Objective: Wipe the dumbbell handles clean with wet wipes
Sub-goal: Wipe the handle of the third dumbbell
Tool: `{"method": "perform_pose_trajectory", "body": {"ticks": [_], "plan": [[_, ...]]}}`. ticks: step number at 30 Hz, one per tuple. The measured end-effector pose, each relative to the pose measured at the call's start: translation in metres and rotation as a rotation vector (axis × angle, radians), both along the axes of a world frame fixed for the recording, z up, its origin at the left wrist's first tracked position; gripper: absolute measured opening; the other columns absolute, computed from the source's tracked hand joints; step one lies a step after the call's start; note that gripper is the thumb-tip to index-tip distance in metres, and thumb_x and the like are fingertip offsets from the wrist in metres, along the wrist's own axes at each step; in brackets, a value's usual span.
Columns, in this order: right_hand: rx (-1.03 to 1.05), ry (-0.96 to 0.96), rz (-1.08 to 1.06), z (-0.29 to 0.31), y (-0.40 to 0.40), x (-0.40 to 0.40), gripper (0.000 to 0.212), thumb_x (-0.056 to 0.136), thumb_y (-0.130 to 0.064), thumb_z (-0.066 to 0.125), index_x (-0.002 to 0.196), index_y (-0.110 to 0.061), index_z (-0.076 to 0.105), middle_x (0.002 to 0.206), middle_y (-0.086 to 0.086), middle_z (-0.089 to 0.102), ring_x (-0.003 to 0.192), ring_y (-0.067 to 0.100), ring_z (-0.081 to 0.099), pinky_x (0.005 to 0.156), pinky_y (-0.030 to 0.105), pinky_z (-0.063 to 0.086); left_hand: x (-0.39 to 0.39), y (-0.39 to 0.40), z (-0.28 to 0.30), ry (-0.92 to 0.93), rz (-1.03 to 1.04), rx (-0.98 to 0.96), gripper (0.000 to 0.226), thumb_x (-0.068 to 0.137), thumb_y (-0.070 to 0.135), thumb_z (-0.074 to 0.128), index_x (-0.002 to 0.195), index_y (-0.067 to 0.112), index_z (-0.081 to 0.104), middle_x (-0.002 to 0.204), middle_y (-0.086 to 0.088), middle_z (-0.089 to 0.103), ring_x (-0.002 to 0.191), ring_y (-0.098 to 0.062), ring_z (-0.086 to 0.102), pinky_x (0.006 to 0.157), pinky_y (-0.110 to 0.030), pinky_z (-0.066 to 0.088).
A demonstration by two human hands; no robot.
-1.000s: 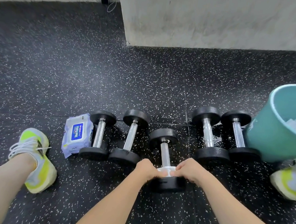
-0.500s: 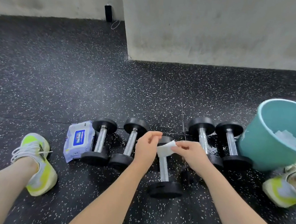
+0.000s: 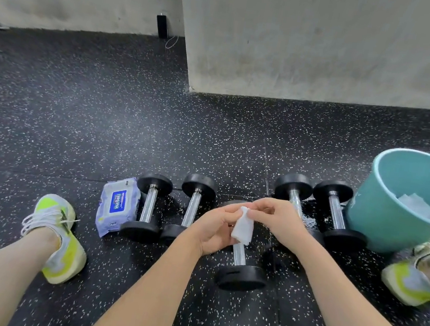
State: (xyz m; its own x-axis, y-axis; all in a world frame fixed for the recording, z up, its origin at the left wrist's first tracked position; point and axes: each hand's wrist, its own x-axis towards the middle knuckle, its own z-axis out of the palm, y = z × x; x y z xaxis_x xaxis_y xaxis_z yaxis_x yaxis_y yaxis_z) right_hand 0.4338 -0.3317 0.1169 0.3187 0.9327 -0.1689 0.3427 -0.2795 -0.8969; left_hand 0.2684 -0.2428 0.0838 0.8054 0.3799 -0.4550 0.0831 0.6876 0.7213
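**gymfloor_op:** Ok, left to right from my head cam. Over at 9 o'clock there's my left shoe (image 3: 58, 235), yellow and white, flat on the speckled floor (image 3: 104, 121). Just right of it lies the wet wipes pack (image 3: 118, 206), touching the first dumbbell (image 3: 148, 206). A second dumbbell (image 3: 190, 208) sits just beside that one, both with handles pointing roughly 12 to 6.

**reply_guy:** And the hands?

**gymfloor_op:** Dead center. My left hand (image 3: 214, 228) is curled around the lower part of a folded white wipe (image 3: 242, 225), and my right hand (image 3: 277, 221) pinches its top edge. So both hands are together, clamped on the wipe, raised above the middle dumbbell (image 3: 240, 270). Its near plate and a bit of the handle show at 6 o'clock from the wipe; the far plate is mostly hidden behind my fingers.

**reply_guy:** Rest of the row?

**gymfloor_op:** Two more dumbbells (image 3: 333, 211) toward 2 o'clock, side by side. The rightmost looks to be touching a teal bucket (image 3: 380, 225) with crumpled white wipes inside. My right shoe (image 3: 412, 273) is at 3 o'clock, below the bucket.
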Motion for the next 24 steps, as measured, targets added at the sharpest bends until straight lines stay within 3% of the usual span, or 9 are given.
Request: {"method": "perform_pose_trajectory", "body": {"ticks": [4,8,10,13,15,17,20,22,24], "plan": [[-0.043,0.080,0.030,-0.002,0.002,0.004,0.005,0.094,-0.021,0.069,0.093,-0.016,0.069,0.085,0.006,0.072,0.076,0.008,0.060,0.073,0.026,0.053,-0.002,0.003,-0.005,0.072,0.071,0.073,0.031,0.098,0.018,0.064,0.128,0.009,0.068,0.088,-0.001,0.063,0.073,-0.011,0.049,0.062,-0.024,0.035],[-0.086,0.330,-0.010,-0.011,0.004,0.008,0.003,0.095,-0.010,0.066,0.095,-0.007,0.065,0.086,0.002,0.067,0.083,0.015,0.065,0.082,0.031,0.058,-0.005,0.009,-0.018,0.152,0.196,0.066,0.009,0.097,0.013,0.064,0.105,0.010,0.067,0.099,-0.007,0.071,0.091,-0.021,0.061,0.081,-0.035,0.050],[-0.098,0.342,-0.045,-0.019,0.005,0.008,0.004,0.095,-0.010,0.066,0.098,-0.007,0.065,0.082,0.000,0.066,0.079,0.013,0.065,0.078,0.029,0.058,-0.005,0.011,-0.021,0.159,0.230,0.054,0.002,0.098,0.013,0.063,0.098,0.012,0.065,0.097,-0.007,0.072,0.087,-0.022,0.064,0.079,-0.037,0.053],[-0.099,0.299,-0.140,-0.031,0.005,0.007,0.009,0.095,-0.010,0.065,0.104,-0.009,0.062,0.073,-0.001,0.063,0.072,0.014,0.062,0.073,0.031,0.057,-0.001,0.009,-0.023,0.234,0.255,0.177,0.007,0.100,0.014,0.062,0.105,0.009,0.065,0.089,-0.006,0.069,0.068,-0.016,0.062,0.061,-0.029,0.053],[-0.090,0.284,-0.188,-0.038,0.006,0.007,0.011,0.096,-0.009,0.063,0.106,-0.013,0.060,0.074,0.003,0.063,0.073,0.018,0.061,0.073,0.036,0.058,0.003,0.008,-0.024,0.281,0.263,0.295,0.013,0.099,0.012,0.062,0.111,0.007,0.066,0.089,-0.005,0.070,0.066,-0.012,0.062,0.056,-0.025,0.051],[-0.084,0.305,-0.211,-0.044,0.007,0.006,0.011,0.096,-0.006,0.060,0.104,-0.013,0.060,0.083,0.007,0.067,0.077,0.021,0.062,0.077,0.044,0.058,0.006,0.007,-0.025,0.283,0.267,0.339,0.020,0.096,0.006,0.061,0.115,0.011,0.064,0.098,-0.006,0.073,0.078,-0.015,0.067,0.062,-0.027,0.054],[-0.104,0.396,-0.225,-0.050,0.008,0.003,0.013,0.093,-0.005,0.061,0.102,-0.013,0.062,0.099,0.014,0.070,0.085,0.025,0.066,0.075,0.042,0.055,0.009,0.006,-0.029,0.283,0.260,0.382,0.040,0.089,-0.002,0.063,0.121,0.022,0.057,0.109,-0.014,0.073,0.093,-0.024,0.070,0.073,-0.034,0.058],[-0.115,0.358,-0.218,-0.057,0.007,0.001,0.011,0.088,-0.011,0.070,0.096,-0.018,0.068,0.091,0.017,0.069,0.082,0.023,0.063,0.074,0.040,0.050,0.009,0.005,-0.036,0.318,0.264,0.450,0.045,0.085,-0.005,0.060,0.117,0.027,0.056,0.104,-0.015,0.073,0.092,-0.029,0.071,0.077,-0.039,0.059],[-0.120,0.257,-0.222,-0.065,0.005,0.000,0.012,0.083,-0.013,0.076,0.084,-0.025,0.075,0.077,0.014,0.065,0.074,0.020,0.057,0.072,0.035,0.043,0.009,0.002,-0.044,0.373,0.276,0.537,0.041,0.080,-0.007,0.052,0.103,0.027,0.057,0.091,-0.013,0.072,0.078,-0.027,0.066,0.071,-0.041,0.054]]}}
